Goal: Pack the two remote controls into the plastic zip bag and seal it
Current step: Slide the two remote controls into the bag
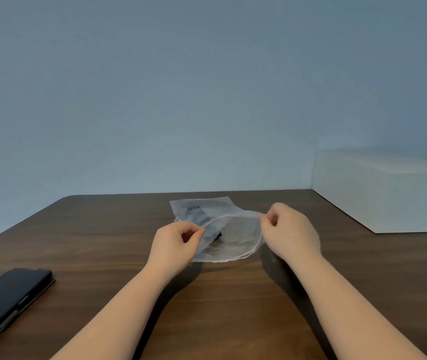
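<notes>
Black phone case (7,302) left of zip bag (229,239) on desk (103,242) | left hand (178,242), right hand (289,231): each grip pinching bag mouth, unsealed | dark remote (213,235) inside; second unclear | sealing pending

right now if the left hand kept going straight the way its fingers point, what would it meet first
The left hand pinches the zip bag at its mouth, fingers pointing right; going on, it would likely meet the right hand on the opposite edge.

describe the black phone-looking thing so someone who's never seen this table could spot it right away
Start at the brown wooden table and go to its near left edge, well left of the left hand. The black phone lies flat there in a folio-style case. It is the only dark, solid slab; the zip bag is clear.
</notes>
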### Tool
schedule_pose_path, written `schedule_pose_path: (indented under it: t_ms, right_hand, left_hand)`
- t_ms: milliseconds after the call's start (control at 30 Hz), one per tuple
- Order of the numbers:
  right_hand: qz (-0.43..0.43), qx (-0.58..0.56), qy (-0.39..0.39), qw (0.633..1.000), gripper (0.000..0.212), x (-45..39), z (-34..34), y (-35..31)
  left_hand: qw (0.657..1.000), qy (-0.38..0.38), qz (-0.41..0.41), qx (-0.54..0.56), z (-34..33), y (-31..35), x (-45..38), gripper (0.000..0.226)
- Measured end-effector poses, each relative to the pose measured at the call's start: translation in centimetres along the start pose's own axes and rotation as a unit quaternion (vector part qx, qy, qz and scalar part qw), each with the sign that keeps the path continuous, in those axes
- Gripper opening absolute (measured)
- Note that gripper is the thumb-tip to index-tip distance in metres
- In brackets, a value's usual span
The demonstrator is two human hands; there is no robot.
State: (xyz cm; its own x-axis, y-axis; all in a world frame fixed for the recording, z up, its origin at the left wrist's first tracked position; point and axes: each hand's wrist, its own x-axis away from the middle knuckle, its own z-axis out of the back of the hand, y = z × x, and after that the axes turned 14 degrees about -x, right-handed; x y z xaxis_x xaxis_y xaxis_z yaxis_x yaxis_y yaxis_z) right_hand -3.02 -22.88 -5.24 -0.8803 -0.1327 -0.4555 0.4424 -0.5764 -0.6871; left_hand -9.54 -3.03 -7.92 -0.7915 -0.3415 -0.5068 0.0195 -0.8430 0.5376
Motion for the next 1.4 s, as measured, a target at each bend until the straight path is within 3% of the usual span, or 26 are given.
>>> schedule_pose_path:
  t_ms: [67,133,267,400,567,700,800,867,967,1067,1233,1400]
  right_hand:
    - [-0.068,0.074,-0.049,0.994,0.020,-0.2,0.3,0.5]
    - [-0.123,0.126,-0.120,0.977,0.036,-0.2,0.2,1.0]
    - [-0.171,0.146,-0.172,0.959,0.052,-0.6,-0.3,2.0]
    - [-0.166,0.172,-0.182,0.954,0.049,-0.9,-0.7,2.9]
    - [-0.158,0.134,-0.133,0.969,0.044,-0.9,-0.9,3.1]
    - [-0.089,0.036,-0.034,0.995,0.051,-1.2,-0.6,2.9]
    - [0.046,-0.097,0.050,0.993,0.055,-1.1,-0.1,1.6]
    - [0.136,-0.154,0.066,0.976,0.054,-0.5,0.2,0.1]
    - [0.214,-0.161,-0.004,0.964,0.055,1.0,0.2,-2.1]
    - [0.236,-0.117,-0.117,0.957,0.054,2.1,-0.3,-2.9]
    - [0.202,-0.039,-0.260,0.943,0.054,2.5,-0.4,-3.0]
    - [0.118,0.092,-0.276,0.950,0.049,2.5,-1.4,-2.1]
  left_hand:
    - [1.000,0.002,-0.001,-0.001,0.0,0.1,0.1,0.025]
    - [1.000,0.005,0.000,-0.002,0.0,0.1,0.1,0.024]
    - [1.000,0.015,0.002,0.001,0.0,0.1,0.0,0.020]
    - [1.000,0.023,-0.009,-0.008,0.0,0.0,0.0,0.019]
    - [1.000,0.017,-0.007,-0.012,-0.2,-0.1,0.0,0.016]
    - [1.000,0.015,-0.009,-0.024,-0.3,-0.4,-0.1,0.014]
    - [0.999,0.013,-0.013,-0.029,-0.3,-0.5,-0.1,0.015]
    - [0.999,0.014,-0.016,-0.039,-0.4,-0.5,-0.2,0.015]
    - [0.998,0.018,-0.019,-0.065,-0.6,-0.6,-0.3,0.019]
    - [0.996,0.028,-0.021,-0.076,-0.7,-0.7,-0.3,0.021]
    - [0.995,0.035,-0.042,-0.085,-0.6,-0.4,-0.2,0.016]
    - [0.989,0.043,-0.100,-0.104,-0.6,-0.2,0.1,0.018]
